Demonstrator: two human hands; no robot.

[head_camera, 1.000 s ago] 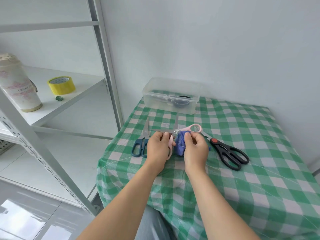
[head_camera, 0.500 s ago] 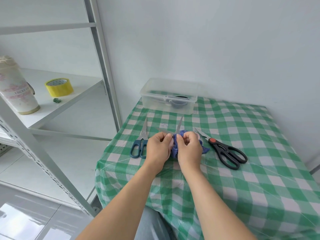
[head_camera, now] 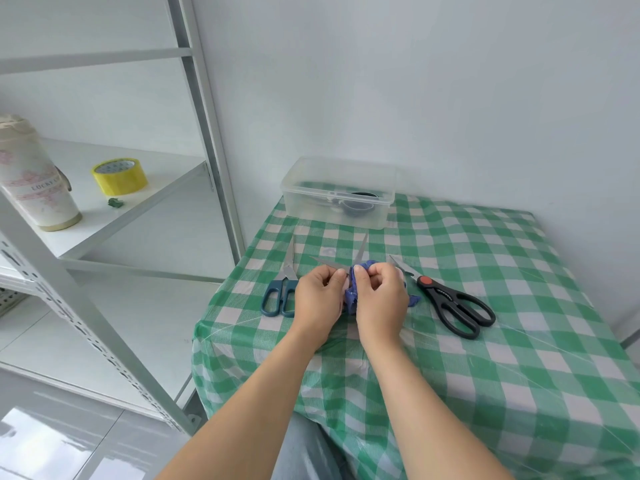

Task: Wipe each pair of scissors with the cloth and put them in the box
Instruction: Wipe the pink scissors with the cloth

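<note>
My left hand (head_camera: pixel 318 296) pinches the open scissors (head_camera: pixel 361 249), blades poking out past it. My right hand (head_camera: pixel 381 296) squeezes the blue cloth (head_camera: pixel 352 294) on them. Teal scissors (head_camera: pixel 281 296) lie just left of my left hand, black scissors (head_camera: pixel 453 306) right of my right, the clear box (head_camera: pixel 337 211) beyond both.

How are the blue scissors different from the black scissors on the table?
The blue scissors have slim blue handles; the black scissors have bigger black handles and a red dot at the pivot. The blue scissors lie beside the left hand, the black scissors beside the right hand, slanted. Both lie flat and closed on the tablecloth.
</note>
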